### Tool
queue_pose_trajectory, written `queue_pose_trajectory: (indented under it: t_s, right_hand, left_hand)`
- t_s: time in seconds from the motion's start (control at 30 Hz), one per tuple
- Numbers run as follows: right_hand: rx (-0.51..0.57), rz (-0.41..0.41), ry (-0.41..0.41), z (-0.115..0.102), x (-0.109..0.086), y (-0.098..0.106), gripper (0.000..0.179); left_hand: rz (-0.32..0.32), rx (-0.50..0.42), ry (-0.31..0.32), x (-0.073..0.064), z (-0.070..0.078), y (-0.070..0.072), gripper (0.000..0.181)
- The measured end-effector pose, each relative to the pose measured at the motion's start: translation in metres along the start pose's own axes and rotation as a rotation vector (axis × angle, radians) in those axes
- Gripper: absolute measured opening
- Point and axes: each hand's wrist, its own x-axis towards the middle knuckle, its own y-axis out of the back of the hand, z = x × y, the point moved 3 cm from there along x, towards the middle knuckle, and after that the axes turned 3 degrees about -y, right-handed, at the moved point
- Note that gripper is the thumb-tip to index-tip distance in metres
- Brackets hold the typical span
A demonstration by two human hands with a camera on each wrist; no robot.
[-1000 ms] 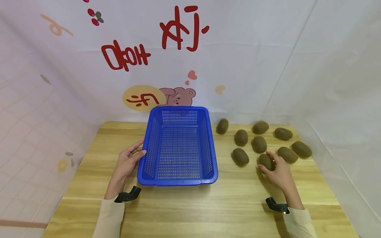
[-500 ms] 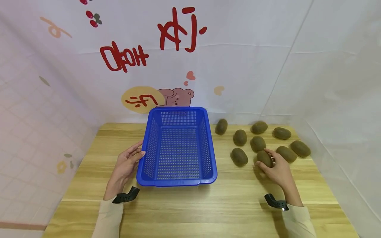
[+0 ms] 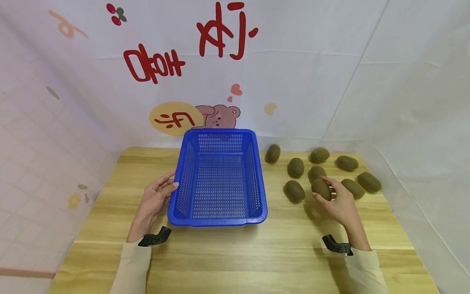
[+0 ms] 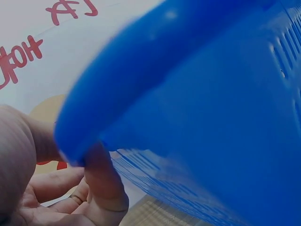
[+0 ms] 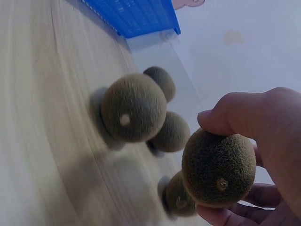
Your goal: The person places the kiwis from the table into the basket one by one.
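Where printed cloth [image 3: 293,81] backs the wooden table [image 3: 235,261], right fingers [image 3: 333,183] grip a kiwi [image 3: 320,189] (left fingers [image 4: 56,183], a blue basket [image 3: 218,222]).

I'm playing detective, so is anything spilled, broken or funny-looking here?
Nothing really stands out. The brown, oval, fuzzy kiwifruit show no visible damage, and the blue rectangular plastic basket has no cracks that I can see. I see nothing spilled on the pale wooden table either.
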Motion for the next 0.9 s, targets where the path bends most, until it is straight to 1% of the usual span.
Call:
queue_pose_trajectory:
  t_s: [0.23, 0.4, 0.63, 0.9]
  right_hand:
    - [0.019, -0.011, 0.055, -0.016, 0.003, -0.009, 0.063]
    - [0.040, 0.005, 0.090, -0.029, 0.011, -0.012, 0.063]
    - [0.064, -0.017, 0.083, -0.049, 0.021, -0.015, 0.066]
    - [0.102, -0.026, 0.162, -0.074, 0.030, -0.017, 0.064]
  left_hand:
    - [-0.002, -0.025, 0.016, -0.002, -0.002, -0.001, 0.065]
    - [0.013, -0.005, 0.005, -0.002, 0.000, -0.001, 0.064]
    - [0.017, 0.001, 0.009, 0.000, 0.001, -0.002, 0.063]
    - [0.017, -0.010, 0.002, -0.001, 0.002, -0.002, 0.063]
